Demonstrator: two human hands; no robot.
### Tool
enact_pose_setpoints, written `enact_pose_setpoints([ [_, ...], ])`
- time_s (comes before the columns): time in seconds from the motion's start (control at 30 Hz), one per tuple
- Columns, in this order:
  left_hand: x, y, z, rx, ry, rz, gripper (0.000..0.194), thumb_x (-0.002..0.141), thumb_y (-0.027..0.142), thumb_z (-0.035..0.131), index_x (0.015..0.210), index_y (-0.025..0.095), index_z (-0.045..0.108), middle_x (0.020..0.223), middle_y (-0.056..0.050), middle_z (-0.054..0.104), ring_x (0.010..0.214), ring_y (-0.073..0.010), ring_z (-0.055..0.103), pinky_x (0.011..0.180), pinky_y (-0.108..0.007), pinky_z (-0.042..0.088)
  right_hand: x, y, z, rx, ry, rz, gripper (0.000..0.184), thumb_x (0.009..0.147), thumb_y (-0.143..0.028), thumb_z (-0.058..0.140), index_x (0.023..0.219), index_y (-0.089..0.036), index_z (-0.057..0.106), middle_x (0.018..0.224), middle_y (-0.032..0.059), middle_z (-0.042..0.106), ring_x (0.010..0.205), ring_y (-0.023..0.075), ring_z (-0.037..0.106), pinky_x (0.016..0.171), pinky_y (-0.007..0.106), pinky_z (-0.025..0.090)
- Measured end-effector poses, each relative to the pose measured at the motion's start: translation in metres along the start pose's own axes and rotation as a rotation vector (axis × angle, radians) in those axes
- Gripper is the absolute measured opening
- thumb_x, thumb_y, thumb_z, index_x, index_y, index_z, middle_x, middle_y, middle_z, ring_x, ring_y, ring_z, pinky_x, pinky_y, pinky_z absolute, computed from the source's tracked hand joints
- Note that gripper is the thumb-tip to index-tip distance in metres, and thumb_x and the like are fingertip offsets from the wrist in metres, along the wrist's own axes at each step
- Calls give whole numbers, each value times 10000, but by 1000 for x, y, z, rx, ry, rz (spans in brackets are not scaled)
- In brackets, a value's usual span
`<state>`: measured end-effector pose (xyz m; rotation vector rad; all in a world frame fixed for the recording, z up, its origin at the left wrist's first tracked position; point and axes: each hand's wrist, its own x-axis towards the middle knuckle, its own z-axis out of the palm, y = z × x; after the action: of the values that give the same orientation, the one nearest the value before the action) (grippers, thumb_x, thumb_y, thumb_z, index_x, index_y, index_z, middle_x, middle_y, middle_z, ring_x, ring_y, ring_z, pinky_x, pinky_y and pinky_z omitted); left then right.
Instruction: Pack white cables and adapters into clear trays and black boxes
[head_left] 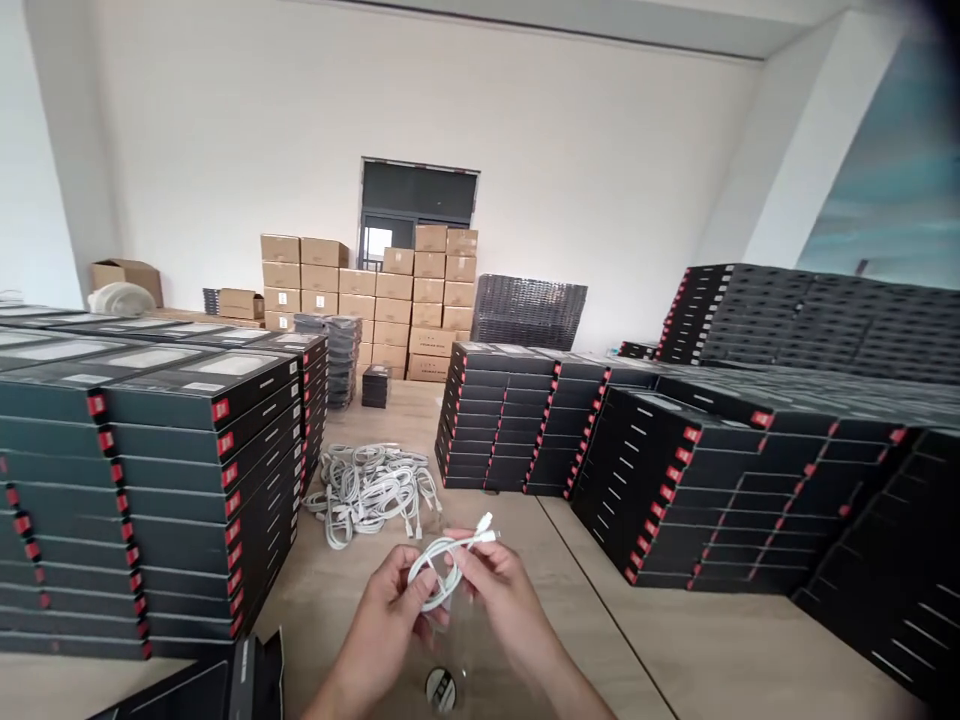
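A white charging cable (433, 552), coiled into a loop, is held between my two hands above the wooden table. My left hand (394, 600) pinches the left side of the coil with thumb and fingers. On the other side, my right hand (499, 590) grips the coil near its two plug ends, which point up and to the right. Beyond the hands lies a tangled pile of white cables (375, 490). A small round object with a dark, patterned face (441, 690) sits on the table below the hands.
Tall stacks of black boxes with red tabs (180, 480) rise at the left, and more black box stacks (525, 420) stand at the right. An open black box (225, 690) lies front left. Brown cartons (390, 310) are piled by the back wall. A seam runs along the table (600, 600).
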<state>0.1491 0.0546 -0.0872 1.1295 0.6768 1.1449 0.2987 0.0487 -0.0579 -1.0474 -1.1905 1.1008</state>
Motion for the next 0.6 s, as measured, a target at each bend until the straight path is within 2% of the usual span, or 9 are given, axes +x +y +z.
enact_pose_setpoints([
  [0.1,-3,0,0,-89,-46,-81,401,746,530,686,855,198,489,785,-15,671,623,-154,666,486,-223,475,-1,-3,-1,54,28,-7,386,717,-478,767,951,-172,744,732,26,666,594,131,504,532,238,370],
  [0.3,-7,2,-6,-175,-171,-243,413,782,490,667,975,152,527,747,-68,706,568,-141,671,447,-181,446,0,-1,0,139,-81,22,336,819,-485,671,917,-173,744,746,40,673,630,140,537,544,234,382],
  [0.4,-10,6,-5,-187,-239,-251,393,789,466,666,982,150,537,772,-71,708,556,-138,674,428,-172,437,-1,-3,0,113,-26,-34,326,822,-482,668,895,-173,743,747,38,671,633,144,541,535,234,391],
  [0.5,-12,9,-2,-175,-241,-247,369,791,483,655,934,172,517,769,-57,706,500,-121,648,393,-163,413,-2,-9,0,41,54,-114,333,823,-488,664,872,-170,748,792,55,691,675,162,564,567,249,425],
  [0.6,-13,13,-3,-152,-246,-250,374,789,489,650,936,176,508,745,-48,702,468,-114,630,379,-162,403,-2,-11,2,33,81,-154,333,812,-494,674,858,-173,749,800,63,703,702,178,585,567,253,439],
])
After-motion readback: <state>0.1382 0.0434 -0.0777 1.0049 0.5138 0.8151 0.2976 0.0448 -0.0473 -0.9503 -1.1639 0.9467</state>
